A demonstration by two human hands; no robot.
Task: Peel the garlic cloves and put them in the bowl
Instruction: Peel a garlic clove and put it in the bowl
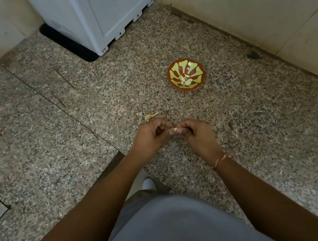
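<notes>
Both hands meet over the speckled surface (260, 123). The left hand (150, 137) and right hand (195, 133) pinch one small garlic clove (175, 129) between their fingertips. Peeled cloves (186, 80) sit in the red and green bowl (197, 64), farther away on the right.

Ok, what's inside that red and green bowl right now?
The bowl holds a small heap of pale peeled garlic cloves at its centre. Whatever lies beneath the heap is covered, and an exact count isn't clear.
</notes>
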